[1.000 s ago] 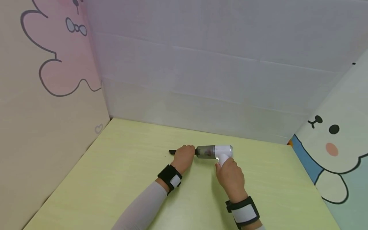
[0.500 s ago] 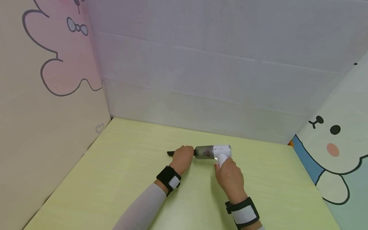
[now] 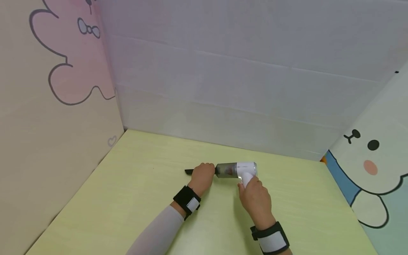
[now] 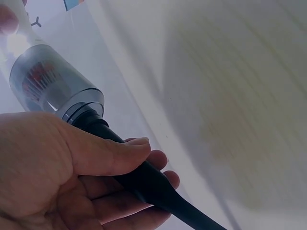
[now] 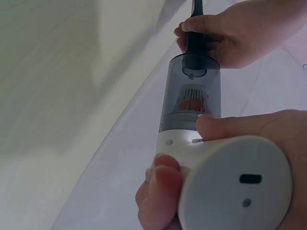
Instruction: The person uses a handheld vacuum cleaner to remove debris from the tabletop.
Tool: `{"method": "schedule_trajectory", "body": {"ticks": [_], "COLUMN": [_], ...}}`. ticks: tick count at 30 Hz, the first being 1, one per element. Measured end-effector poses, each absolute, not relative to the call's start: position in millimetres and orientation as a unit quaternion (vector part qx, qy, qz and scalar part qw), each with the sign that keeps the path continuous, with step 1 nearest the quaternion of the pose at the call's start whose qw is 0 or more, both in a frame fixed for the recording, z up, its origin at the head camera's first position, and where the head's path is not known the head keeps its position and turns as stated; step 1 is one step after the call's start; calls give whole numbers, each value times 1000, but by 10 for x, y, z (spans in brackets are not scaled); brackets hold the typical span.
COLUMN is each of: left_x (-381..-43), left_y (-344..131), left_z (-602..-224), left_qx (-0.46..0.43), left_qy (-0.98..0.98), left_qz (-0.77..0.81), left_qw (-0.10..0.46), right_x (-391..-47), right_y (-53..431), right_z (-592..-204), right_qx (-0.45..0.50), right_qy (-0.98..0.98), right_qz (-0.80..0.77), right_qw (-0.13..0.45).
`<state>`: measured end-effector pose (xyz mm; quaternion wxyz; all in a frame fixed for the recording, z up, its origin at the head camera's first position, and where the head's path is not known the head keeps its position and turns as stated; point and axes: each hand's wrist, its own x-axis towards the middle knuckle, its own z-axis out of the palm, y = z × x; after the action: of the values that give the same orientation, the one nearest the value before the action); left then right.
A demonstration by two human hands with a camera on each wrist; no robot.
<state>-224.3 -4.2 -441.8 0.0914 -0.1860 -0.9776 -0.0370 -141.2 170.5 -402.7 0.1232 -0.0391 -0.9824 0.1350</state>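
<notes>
A white handheld vacuum cleaner (image 3: 246, 169) with a see-through dust cup (image 5: 192, 96) is held level over the far half of the table. My right hand (image 3: 256, 200) grips its white handle; in the right wrist view the thumb lies along the body near the cup. A black crevice nozzle (image 4: 153, 187) sits at the cup's front end. My left hand (image 3: 203, 177) holds this nozzle, thumb on one side and fingers on the other, close to the joint with the cup. In the head view its flat tip (image 3: 189, 172) points left. A red part and ribbed filter show inside the cup.
The pale yellow table (image 3: 134, 184) spreads below both hands. A plain whitish back wall (image 3: 223, 88) rises behind it. Side panels with cartoon prints, a left panel (image 3: 63, 141) and a right panel (image 3: 373, 166), close it in.
Both hands keep their hold on the vacuum cleaner and nozzle. The vacuum cleaner has shifted very slightly left, and the head view has moved a little.
</notes>
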Motion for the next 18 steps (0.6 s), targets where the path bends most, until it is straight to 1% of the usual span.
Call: {"method": "schedule_trajectory", "body": {"ticks": [8, 12, 18], "left_x": [-2261, -2272, -2285], "left_y": [-24, -20, 15], "left_z": [-4405, -4400, -4437], "left_qx": [-213, -234, -251], "left_qy": [-971, -967, -962], "left_qz": [-47, -54, -54], "left_qw": [95, 89, 94], "right_x": [-1415, -1410, -1409], "right_y": [1808, 1880, 1969], "right_z": [-4035, -4028, -4044], "right_qx": [-29, -41, -60], "right_qy": [-982, -983, -982], "right_qz": [127, 131, 142], "right_qw": [136, 123, 110]}}
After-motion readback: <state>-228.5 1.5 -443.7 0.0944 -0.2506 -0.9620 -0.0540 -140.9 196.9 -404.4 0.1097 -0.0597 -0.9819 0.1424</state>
